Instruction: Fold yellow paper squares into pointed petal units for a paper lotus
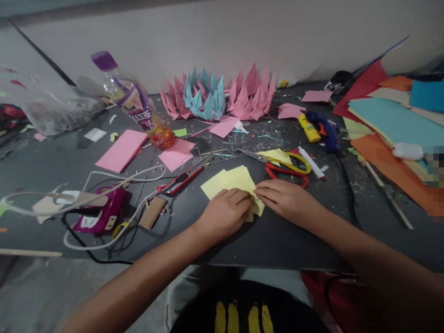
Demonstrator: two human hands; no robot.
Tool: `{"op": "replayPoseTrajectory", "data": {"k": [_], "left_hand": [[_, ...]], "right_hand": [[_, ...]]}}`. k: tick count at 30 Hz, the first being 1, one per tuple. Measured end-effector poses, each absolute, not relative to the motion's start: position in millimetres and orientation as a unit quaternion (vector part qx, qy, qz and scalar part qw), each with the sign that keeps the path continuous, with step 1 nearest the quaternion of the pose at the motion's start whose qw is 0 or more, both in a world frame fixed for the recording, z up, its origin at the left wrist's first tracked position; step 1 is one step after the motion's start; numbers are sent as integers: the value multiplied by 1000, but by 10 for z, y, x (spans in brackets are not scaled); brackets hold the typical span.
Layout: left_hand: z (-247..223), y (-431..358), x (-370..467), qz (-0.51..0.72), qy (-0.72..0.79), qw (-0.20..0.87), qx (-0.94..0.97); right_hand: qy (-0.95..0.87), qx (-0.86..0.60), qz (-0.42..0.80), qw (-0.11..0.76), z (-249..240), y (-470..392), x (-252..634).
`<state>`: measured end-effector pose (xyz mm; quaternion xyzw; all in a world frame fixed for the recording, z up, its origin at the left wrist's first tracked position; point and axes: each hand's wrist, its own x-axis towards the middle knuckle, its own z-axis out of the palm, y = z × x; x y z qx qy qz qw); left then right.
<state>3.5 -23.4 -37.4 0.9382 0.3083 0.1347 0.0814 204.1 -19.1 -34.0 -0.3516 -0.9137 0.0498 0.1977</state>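
Observation:
Several pale yellow paper sheets (231, 180) lie overlapped on the dark table in front of me. My left hand (225, 212) rests over their lower part with its fingers curled on the paper; the thumb is hidden. From the right, my right hand (286, 200) pinches the right edge of the yellow paper, fingers pressed together. Just beyond the right hand lie scissors (294, 165) with red and yellow handles, another yellow piece under them. A red utility knife (183, 178) is to the left of the sheets.
Pink folded-paper rings (251, 97) and a blue one (204, 99) stand along the wall. A drink bottle (138, 106) stands left, near a purple power adapter (104, 210) with looped cables. A blue glue gun (326, 132) and coloured paper stacks (391, 120) lie right.

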Motion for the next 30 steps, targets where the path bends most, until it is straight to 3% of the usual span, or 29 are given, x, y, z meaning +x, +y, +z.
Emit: {"op": "replayPoseTrajectory", "data": {"k": [7,18,30], "left_hand": [[-399,-222,49,161,324,100,927],[-431,-201,39,219,334,122,908],[-426,-142,14,227,347,185,891]], "right_hand": [[-881,-381,158,232,-360,-163,2071],[-853,-397,275,198,-248,-123,2178],[-891,-361,169,217,-412,-119,2132]]}}
